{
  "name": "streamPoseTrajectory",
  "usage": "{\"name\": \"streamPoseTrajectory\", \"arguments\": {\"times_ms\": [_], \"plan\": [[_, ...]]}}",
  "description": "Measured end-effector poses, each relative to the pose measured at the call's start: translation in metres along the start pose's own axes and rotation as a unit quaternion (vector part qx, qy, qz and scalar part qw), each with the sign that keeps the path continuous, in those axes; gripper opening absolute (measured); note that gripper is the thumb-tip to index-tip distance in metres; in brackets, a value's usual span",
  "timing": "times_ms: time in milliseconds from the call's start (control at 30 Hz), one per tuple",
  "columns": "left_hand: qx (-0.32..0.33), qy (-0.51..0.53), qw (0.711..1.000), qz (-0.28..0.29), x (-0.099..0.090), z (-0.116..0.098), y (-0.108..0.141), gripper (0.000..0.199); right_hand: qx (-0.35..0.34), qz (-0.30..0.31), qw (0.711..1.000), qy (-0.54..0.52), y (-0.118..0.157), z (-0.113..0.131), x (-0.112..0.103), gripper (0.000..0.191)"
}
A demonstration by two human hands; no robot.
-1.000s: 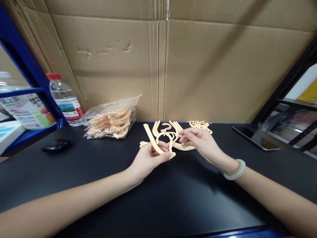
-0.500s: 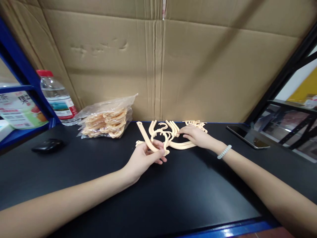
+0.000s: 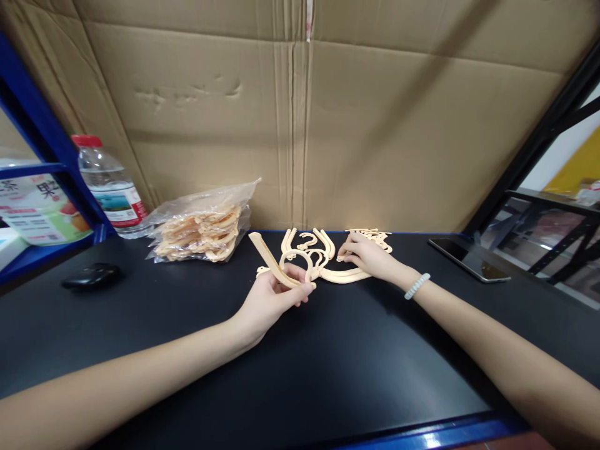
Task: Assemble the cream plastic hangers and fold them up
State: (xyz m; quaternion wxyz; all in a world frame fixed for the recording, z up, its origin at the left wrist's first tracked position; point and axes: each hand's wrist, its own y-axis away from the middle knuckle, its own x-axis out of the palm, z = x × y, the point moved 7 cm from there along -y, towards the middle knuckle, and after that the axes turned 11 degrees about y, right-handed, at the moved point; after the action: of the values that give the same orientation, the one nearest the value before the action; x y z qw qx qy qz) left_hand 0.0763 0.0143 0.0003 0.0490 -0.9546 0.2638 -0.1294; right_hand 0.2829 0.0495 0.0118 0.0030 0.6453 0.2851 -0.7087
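My left hand (image 3: 276, 290) is closed around a beige plastic hanger arm (image 3: 265, 253), which slants up and away from the fingers. A curved hanger hook (image 3: 307, 265) is at the same fingertips; I cannot tell whether it is joined to the arm. My right hand (image 3: 368, 256) pinches the end of another hanger arm (image 3: 340, 258), the rest of it hidden by the hand. Between the hands and behind them lie loose hanger arms (image 3: 324, 242) and a loose hook (image 3: 308, 238). A long curved hanger piece (image 3: 344, 275) rests below the right hand.
A clear bag of beige hanger parts (image 3: 197, 231) sits at the back left, beside a water bottle (image 3: 112, 187) and a black mouse (image 3: 92, 275). More thin beige pieces (image 3: 375, 235) lie behind my right hand. A phone (image 3: 469, 259) is at right. Cardboard (image 3: 398, 125) walls the back.
My right hand has taken a hanger arm from the row at the back and drawn it slightly right. In my left hand the hanger arm has tilted further left and turned.
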Motion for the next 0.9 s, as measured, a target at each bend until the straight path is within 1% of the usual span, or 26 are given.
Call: {"name": "streamPoseTrajectory", "arguments": {"times_ms": [67, 133, 200, 233, 300, 333, 433, 533, 600, 667, 767, 900], "plan": [[0.002, -0.002, 1.000, 0.005, 0.000, -0.001, 0.000, 0.020, 0.021, -0.045, 0.999, -0.009, 0.001, 0.001, -0.011, 0.017], [-0.001, 0.001, 1.000, 0.006, -0.001, -0.001, 0.001, 0.020, 0.058, -0.125, 0.990, -0.038, 0.005, 0.002, -0.030, 0.017], [-0.008, 0.007, 1.000, 0.004, -0.001, 0.000, 0.000, 0.020, 0.102, -0.189, 0.971, -0.105, 0.012, 0.004, -0.048, 0.015], [-0.012, 0.011, 1.000, 0.002, -0.002, 0.001, 0.000, 0.020, 0.118, -0.196, 0.961, -0.155, 0.015, 0.006, -0.053, 0.016], [-0.018, 0.020, 1.000, -0.001, -0.003, 0.001, 0.000, 0.020, 0.151, -0.159, 0.934, -0.282, 0.019, 0.016, -0.055, 0.018], [-0.019, 0.024, 1.000, -0.002, -0.003, 0.002, -0.001, 0.020, 0.166, -0.138, 0.913, -0.347, 0.021, 0.023, -0.054, 0.020], [-0.019, 0.037, 0.999, -0.003, -0.004, 0.002, -0.001, 0.020, 0.203, -0.090, 0.833, -0.508, 0.026, 0.049, -0.049, 0.024], [-0.015, 0.052, 0.999, 0.006, -0.003, 0.002, 0.000, 0.020, 0.214, -0.043, 0.755, -0.618, 0.028, 0.074, -0.040, 0.021], [-0.015, 0.064, 0.998, 0.014, -0.003, 0.003, 0.000, 0.020, 0.213, -0.018, 0.715, -0.665, 0.029, 0.084, -0.034, 0.017], [-0.019, 0.075, 0.997, 0.022, -0.003, 0.004, 0.000, 0.019, 0.212, -0.009, 0.693, -0.689, 0.031, 0.087, -0.029, 0.014], [-0.024, 0.085, 0.996, 0.029, -0.002, 0.006, -0.001, 0.019, 0.214, -0.006, 0.682, -0.699, 0.033, 0.085, -0.020, 0.013], [-0.029, 0.089, 0.995, 0.026, -0.001, 0.005, -0.001, 0.020, 0.220, 0.008, 0.654, -0.724, 0.034, 0.084, -0.006, 0.024]]}}
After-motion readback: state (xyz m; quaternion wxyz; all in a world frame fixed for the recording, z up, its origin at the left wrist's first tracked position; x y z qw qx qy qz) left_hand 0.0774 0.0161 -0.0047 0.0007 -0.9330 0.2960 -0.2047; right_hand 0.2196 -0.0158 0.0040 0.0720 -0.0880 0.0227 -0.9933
